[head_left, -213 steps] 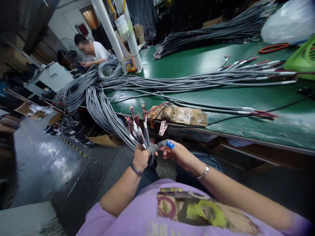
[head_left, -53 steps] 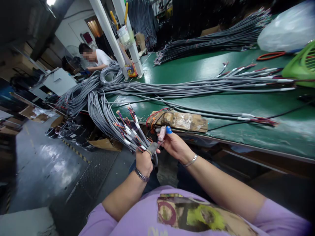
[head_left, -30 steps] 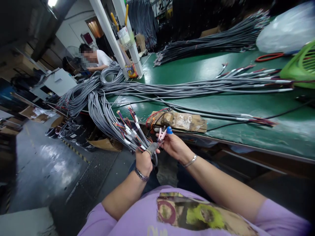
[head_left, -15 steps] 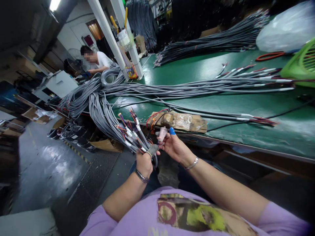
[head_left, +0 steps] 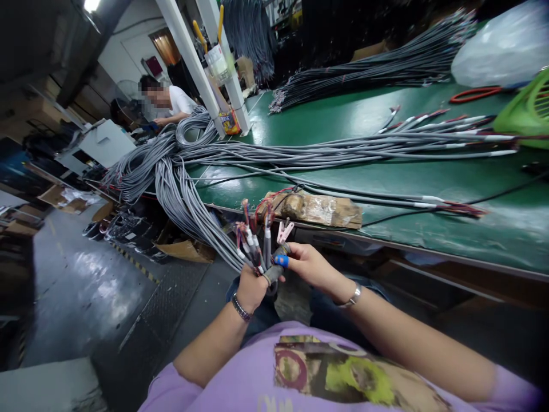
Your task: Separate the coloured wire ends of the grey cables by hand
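My left hand (head_left: 251, 286) is wrapped round a bundle of grey cables (head_left: 206, 229), a worn grey cover on its thumb. Stripped ends with white sleeves and coloured wires (head_left: 253, 234) fan upward above that fist. At the right side of the bundle my right hand (head_left: 311, 264) has its thumb and forefinger pinched together, with a blue wrap on the thumb. What lies between those fingertips is hidden. Just above them stands a pale pink clip (head_left: 285, 232), shaped like a clothespin; I cannot tell whether the fingers touch it.
On the green bench (head_left: 364, 186), a taped wooden block (head_left: 334, 210) lies near the front edge. Long grey cables (head_left: 343, 153) stretch across behind it. Farther back are black cables (head_left: 364, 71), a plastic bag (head_left: 501, 48) and a green basket (head_left: 525, 114). A person (head_left: 175, 103) sits at far left.
My right hand has turned over and its fingers have closed against the bundle. The wire ends in my left hand have swung right and more upright. The pink clip's two arms now show clearly.
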Demonstrator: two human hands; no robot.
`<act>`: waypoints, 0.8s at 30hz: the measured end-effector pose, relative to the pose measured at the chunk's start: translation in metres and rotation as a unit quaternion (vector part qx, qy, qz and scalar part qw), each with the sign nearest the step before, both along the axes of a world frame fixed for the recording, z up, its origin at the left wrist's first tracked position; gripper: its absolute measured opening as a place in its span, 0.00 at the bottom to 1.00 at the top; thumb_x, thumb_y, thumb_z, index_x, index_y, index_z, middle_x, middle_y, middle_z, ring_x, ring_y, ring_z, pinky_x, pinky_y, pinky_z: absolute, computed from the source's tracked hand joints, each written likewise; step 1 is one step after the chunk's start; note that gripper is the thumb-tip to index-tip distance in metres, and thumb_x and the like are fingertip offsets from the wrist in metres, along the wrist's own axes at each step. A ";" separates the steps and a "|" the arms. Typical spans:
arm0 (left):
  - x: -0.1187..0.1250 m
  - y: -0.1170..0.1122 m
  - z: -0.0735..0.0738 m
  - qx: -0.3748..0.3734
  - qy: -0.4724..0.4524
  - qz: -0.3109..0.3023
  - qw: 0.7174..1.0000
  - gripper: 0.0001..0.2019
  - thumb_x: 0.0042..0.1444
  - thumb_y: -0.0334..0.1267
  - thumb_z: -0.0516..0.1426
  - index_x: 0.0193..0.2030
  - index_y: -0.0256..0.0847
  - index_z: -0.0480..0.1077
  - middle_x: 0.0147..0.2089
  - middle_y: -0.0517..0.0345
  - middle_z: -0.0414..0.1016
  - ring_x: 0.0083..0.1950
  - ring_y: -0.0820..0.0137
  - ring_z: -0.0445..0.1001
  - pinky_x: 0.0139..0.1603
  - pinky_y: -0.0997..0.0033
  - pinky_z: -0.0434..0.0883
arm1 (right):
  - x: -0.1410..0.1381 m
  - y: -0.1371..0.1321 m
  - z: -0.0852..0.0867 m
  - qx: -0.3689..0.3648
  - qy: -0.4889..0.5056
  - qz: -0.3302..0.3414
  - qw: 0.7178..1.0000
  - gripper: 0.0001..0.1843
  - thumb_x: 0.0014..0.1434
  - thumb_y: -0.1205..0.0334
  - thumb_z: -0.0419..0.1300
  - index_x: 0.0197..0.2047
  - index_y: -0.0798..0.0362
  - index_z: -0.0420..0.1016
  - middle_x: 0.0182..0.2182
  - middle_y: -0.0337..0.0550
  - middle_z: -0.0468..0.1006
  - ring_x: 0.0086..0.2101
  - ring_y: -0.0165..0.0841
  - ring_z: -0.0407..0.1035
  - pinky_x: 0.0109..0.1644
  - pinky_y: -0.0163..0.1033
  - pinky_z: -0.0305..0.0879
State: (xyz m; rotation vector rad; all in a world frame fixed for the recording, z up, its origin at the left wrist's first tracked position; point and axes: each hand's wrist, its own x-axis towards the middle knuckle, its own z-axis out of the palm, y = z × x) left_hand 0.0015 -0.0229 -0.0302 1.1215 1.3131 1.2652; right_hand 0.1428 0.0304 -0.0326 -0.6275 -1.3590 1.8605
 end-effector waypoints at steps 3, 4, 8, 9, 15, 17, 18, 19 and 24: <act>-0.003 -0.001 0.007 -0.028 -0.004 -0.054 0.998 0.12 0.40 0.39 0.68 0.32 0.35 0.77 0.25 0.58 0.77 0.23 0.70 0.73 0.26 0.71 0.71 | -0.002 -0.001 -0.004 -0.009 -0.005 0.014 1.000 0.15 0.47 0.51 0.68 0.28 0.55 0.74 0.22 0.38 0.76 0.19 0.29 0.67 0.26 0.37 0.63; -0.003 -0.001 0.008 -0.030 -0.009 -0.059 0.998 0.12 0.40 0.39 0.68 0.31 0.35 0.77 0.24 0.58 0.76 0.22 0.71 0.73 0.25 0.72 0.70 | -0.003 -0.001 -0.004 -0.017 -0.002 0.013 1.000 0.15 0.47 0.51 0.68 0.29 0.55 0.74 0.23 0.38 0.76 0.20 0.30 0.68 0.26 0.37 0.63; -0.003 -0.001 0.005 -0.013 -0.044 -0.011 0.999 0.08 0.41 0.37 0.67 0.27 0.35 0.76 0.21 0.59 0.75 0.21 0.72 0.72 0.26 0.72 0.69 | -0.001 -0.003 -0.008 -0.048 0.017 -0.043 0.998 0.16 0.47 0.50 0.68 0.30 0.55 0.75 0.23 0.39 0.76 0.22 0.28 0.68 0.29 0.36 0.63; -0.003 -0.001 0.003 -0.008 -0.052 0.007 0.999 0.08 0.42 0.37 0.67 0.25 0.35 0.75 0.21 0.59 0.75 0.22 0.72 0.72 0.26 0.72 0.68 | 0.000 -0.003 -0.009 -0.064 0.025 -0.069 0.995 0.16 0.47 0.50 0.68 0.30 0.55 0.76 0.24 0.39 0.76 0.23 0.27 0.67 0.30 0.35 0.63; -0.003 0.002 0.002 0.029 -0.072 0.063 0.995 0.08 0.44 0.36 0.66 0.20 0.35 0.74 0.18 0.59 0.73 0.22 0.73 0.71 0.26 0.74 0.67 | 0.009 0.000 -0.022 -0.174 0.079 -0.107 0.976 0.18 0.46 0.48 0.68 0.31 0.54 0.75 0.28 0.39 0.76 0.25 0.25 0.64 0.32 0.34 0.64; -0.001 0.003 0.003 0.031 -0.080 0.066 0.994 0.08 0.43 0.36 0.66 0.21 0.35 0.74 0.18 0.60 0.72 0.21 0.73 0.70 0.26 0.74 0.66 | 0.010 0.003 -0.020 -0.198 0.082 -0.113 0.970 0.19 0.45 0.46 0.68 0.30 0.54 0.74 0.27 0.39 0.75 0.25 0.25 0.64 0.31 0.34 0.64; 0.000 0.004 0.004 0.031 -0.085 0.068 0.994 0.08 0.43 0.37 0.66 0.21 0.36 0.74 0.18 0.60 0.73 0.20 0.73 0.70 0.25 0.73 0.67 | 0.009 0.004 -0.018 -0.210 0.081 -0.114 0.968 0.20 0.45 0.45 0.68 0.30 0.54 0.74 0.27 0.39 0.75 0.24 0.25 0.63 0.30 0.34 0.64; 0.002 0.005 0.004 0.030 -0.087 0.070 0.993 0.08 0.43 0.37 0.66 0.21 0.36 0.74 0.18 0.60 0.73 0.20 0.73 0.70 0.25 0.73 0.67 | 0.009 0.006 -0.014 -0.219 0.079 -0.111 0.966 0.20 0.45 0.45 0.67 0.31 0.54 0.74 0.27 0.39 0.74 0.24 0.25 0.63 0.30 0.34 0.64; 0.009 0.010 0.007 0.024 -0.073 0.053 0.996 0.10 0.42 0.40 0.66 0.21 0.36 0.74 0.20 0.58 0.75 0.23 0.71 0.73 0.29 0.71 0.70 | 0.000 0.005 0.006 -0.168 0.030 -0.030 0.985 0.21 0.43 0.47 0.69 0.28 0.55 0.71 0.21 0.36 0.72 0.21 0.26 0.66 0.28 0.34 0.60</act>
